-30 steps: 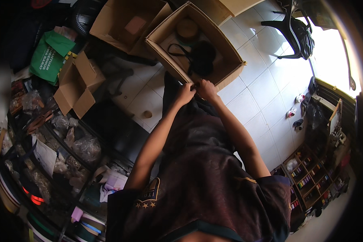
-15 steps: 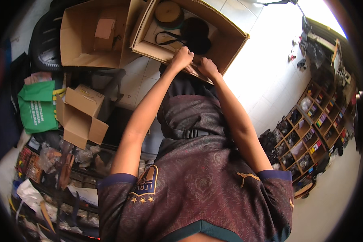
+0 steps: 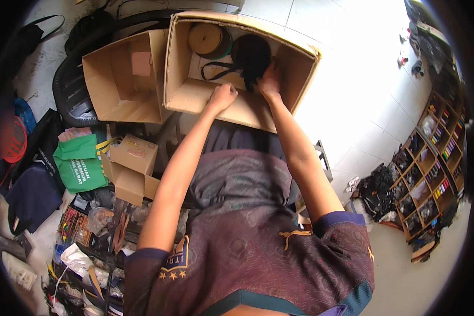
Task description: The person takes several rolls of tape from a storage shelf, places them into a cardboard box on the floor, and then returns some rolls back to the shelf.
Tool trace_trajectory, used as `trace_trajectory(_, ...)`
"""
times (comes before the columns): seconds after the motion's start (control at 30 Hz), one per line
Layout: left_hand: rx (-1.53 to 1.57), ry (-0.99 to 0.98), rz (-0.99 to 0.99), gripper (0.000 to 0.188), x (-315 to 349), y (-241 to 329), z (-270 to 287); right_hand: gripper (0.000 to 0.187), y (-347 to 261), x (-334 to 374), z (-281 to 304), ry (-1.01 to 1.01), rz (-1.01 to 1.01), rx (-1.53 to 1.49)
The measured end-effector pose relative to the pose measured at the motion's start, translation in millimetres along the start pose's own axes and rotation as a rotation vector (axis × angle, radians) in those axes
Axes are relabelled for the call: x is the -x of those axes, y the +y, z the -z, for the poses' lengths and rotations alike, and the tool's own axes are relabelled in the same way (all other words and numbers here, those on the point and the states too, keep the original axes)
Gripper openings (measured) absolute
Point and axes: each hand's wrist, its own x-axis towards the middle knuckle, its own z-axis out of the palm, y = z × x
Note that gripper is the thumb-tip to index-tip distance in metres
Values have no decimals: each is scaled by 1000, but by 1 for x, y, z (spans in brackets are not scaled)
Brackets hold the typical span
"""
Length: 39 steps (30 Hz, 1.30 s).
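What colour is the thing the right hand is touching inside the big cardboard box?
Black, seen in the head view: the right hand rests on a black bundle.

Your right hand (image 3: 268, 84) rests on a matt black cloth pouch (image 3: 252, 52) inside a dull brown cardboard box (image 3: 195, 97). Beside it you see a smooth tan roll of tape (image 3: 208, 39). The tiled floor (image 3: 353, 105) looks glossy white.
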Motion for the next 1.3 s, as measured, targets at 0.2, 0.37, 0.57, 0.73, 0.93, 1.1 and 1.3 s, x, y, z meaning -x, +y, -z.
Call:
trace_trajectory(0.2,36,6,82,25,-9,-10,-11,92,26,-23,-23,-160,43,31)
trace_trajectory(0.37,-74,59,33,21,-12,8,-15,65,27,-4,-42,-448,-166,-124)
trace_trajectory(0.57,-275,523,-298,22,-5,20,-9,42,5,31,-8,-143,232,-52)
trace_trajectory(0.73,-29,332,-535,41,9,28,14,39,-15,46,74,-244,419,-237)
trace_trajectory(0.93,753,-6,-324,44,17,35,29,37,-20,60,114,-255,157,-793)
trace_trajectory(1.1,813,-12,-257,41,16,35,28,42,-11,58,100,-156,131,-810)
trace_trajectory(1.3,793,102,-184,45,9,19,18,47,-22,71,78,-108,-146,-879)
